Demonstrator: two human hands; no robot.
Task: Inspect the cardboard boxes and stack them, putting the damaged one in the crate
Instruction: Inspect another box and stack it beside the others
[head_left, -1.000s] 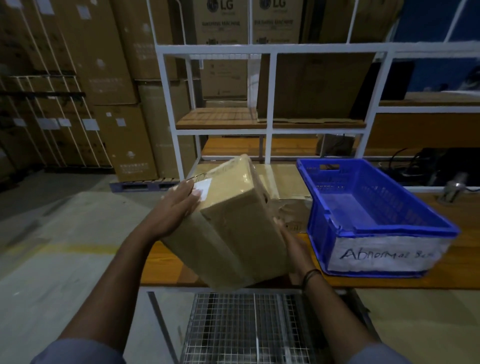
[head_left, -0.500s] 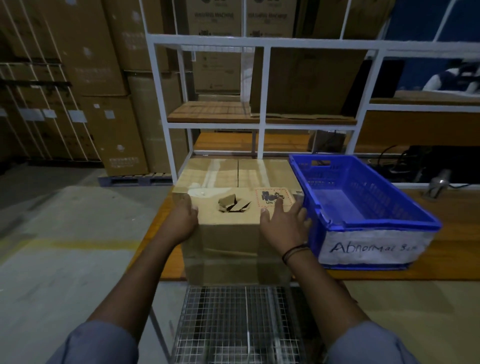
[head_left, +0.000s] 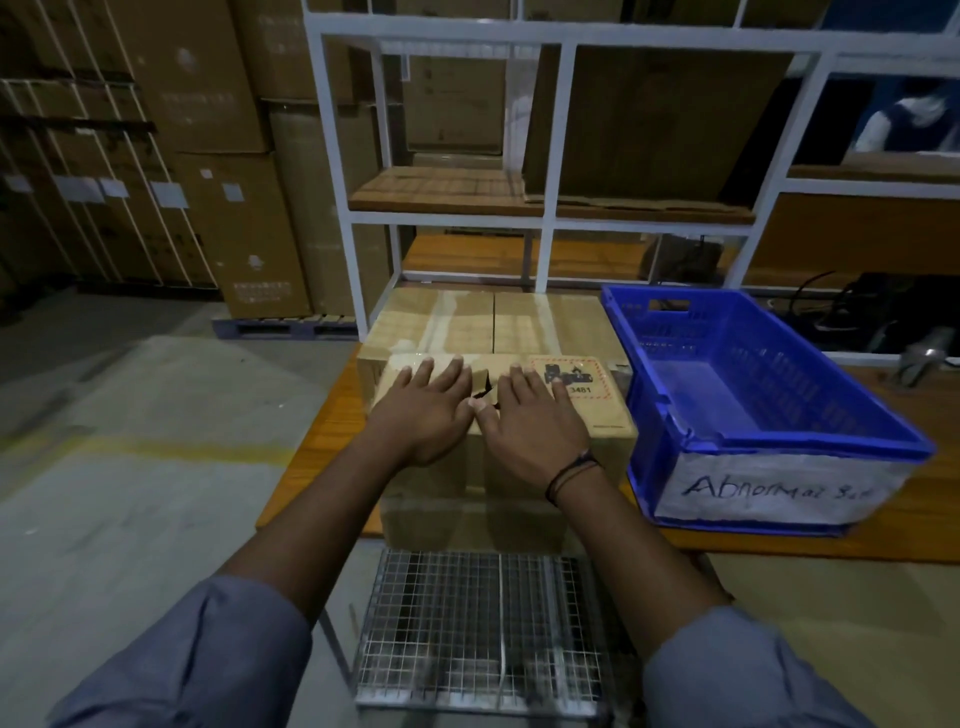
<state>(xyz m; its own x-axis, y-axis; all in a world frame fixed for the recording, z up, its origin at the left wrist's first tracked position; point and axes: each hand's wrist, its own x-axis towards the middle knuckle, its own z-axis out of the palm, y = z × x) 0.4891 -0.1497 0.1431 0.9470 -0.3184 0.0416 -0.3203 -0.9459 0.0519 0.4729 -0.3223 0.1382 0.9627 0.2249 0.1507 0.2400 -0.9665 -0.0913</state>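
A brown cardboard box (head_left: 602, 415) stands at the front edge of the wooden table (head_left: 317, 447). Its top has a torn hole in the middle and a red-bordered label at the right. My left hand (head_left: 423, 402) and my right hand (head_left: 530, 415) lie flat on that top with fingers spread, thumbs nearly touching over the hole, which they mostly hide. Behind it sit two more taped cardboard boxes (head_left: 488, 322) side by side. To the right stands the blue plastic crate (head_left: 779, 441), nothing visible inside it, with a handwritten "Abnormal" label.
A white metal shelf frame (head_left: 545, 239) rises behind the boxes. A wire-mesh cart (head_left: 478, 623) stands below the table's front edge. Tall stacked cartons (head_left: 218, 182) line the left wall beyond the concrete floor. Cables and a metal object (head_left: 919, 358) lie at the far right.
The box was tilted up in both hands, then set down upright on the table. My hands slid from its sides onto its top, covering the torn hole.
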